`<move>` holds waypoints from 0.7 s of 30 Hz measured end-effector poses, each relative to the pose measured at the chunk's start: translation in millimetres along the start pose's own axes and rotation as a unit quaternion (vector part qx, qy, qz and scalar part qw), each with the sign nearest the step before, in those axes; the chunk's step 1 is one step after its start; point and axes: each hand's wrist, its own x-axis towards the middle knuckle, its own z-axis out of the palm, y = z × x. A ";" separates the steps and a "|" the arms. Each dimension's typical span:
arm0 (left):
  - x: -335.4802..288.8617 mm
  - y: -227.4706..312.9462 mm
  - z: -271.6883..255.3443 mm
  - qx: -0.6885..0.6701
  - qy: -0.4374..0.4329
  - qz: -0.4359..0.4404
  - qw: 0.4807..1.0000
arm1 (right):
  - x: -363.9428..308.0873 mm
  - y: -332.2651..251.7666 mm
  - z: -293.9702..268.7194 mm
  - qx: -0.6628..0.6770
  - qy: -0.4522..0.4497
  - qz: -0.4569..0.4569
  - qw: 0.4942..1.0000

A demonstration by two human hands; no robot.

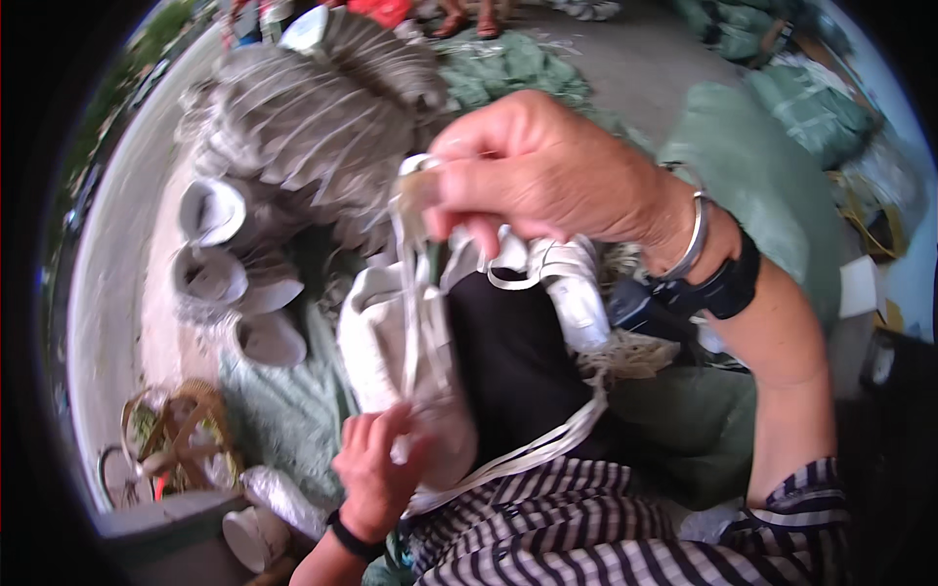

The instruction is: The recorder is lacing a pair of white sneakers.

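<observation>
A white shoe [386, 342] rests on my lap, its toe toward me. My right hand [547, 176] is raised above it, finger and thumb pinched on a white shoelace [410, 293] that hangs down to the front of the shoe. My left hand [376, 469] is closed at the side of the toe, fingers curled against the shoe and a little blurred. More long white laces [547, 444] trail across my lap beside black cloth [508, 342]. Another white shoe [576, 298] lies just beyond, below my right wrist.
Several white shoes [210, 210] stand at the left, beside a large heap of stacked grey-white shoe pieces [293, 117]. Green sacks [752, 166] fill the right side. A wicker basket [195, 420] and a white cup [256, 539] are at lower left. Another person's feet [469, 21] show at the far edge.
</observation>
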 end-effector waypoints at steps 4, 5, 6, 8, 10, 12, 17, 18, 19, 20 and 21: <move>18.7 4.6 2.5 -0.072 0.020 -0.017 0.997 | -17.3 -10.3 -5.9 -0.039 0.046 -0.125 0.990; 24.2 4.7 2.2 -0.098 0.028 -0.047 0.994 | -22.6 -13.4 -6.5 -0.054 0.067 -0.166 0.982; 30.9 3.4 3.5 -0.112 0.079 -0.033 0.990 | -29.3 -16.9 -6.8 -0.043 0.088 -0.204 0.974; 42.2 0.3 9.6 -0.264 0.049 -0.160 0.950 | -42.4 -24.8 -3.8 -0.129 0.103 -0.220 0.961; 49.7 -6.7 7.0 -0.170 -0.030 -0.014 0.985 | -51.1 -34.7 1.8 -0.184 0.101 -0.232 0.950; 54.0 -9.2 7.7 -0.181 -0.024 -0.041 0.982 | -55.9 -45.6 9.4 -0.205 0.094 -0.254 0.941; 63.5 -9.9 0.3 -0.151 -0.035 0.011 0.988 | -63.5 -68.6 31.2 -0.236 0.100 -0.294 0.921; 65.5 -9.9 -2.2 -0.107 -0.058 0.048 0.991 | -65.5 -74.1 34.4 -0.234 0.102 -0.302 0.919; 67.6 -9.4 -4.0 -0.068 -0.072 0.088 0.991 | -65.8 -76.6 39.4 -0.230 0.107 -0.304 0.918; 67.2 -8.4 -6.0 -0.025 -0.091 0.139 0.986 | -66.8 -81.0 42.9 -0.238 0.111 -0.303 0.916; 69.0 -7.0 -5.5 0.008 -0.114 0.191 0.975 | -67.4 -83.8 46.9 -0.245 0.115 -0.302 0.914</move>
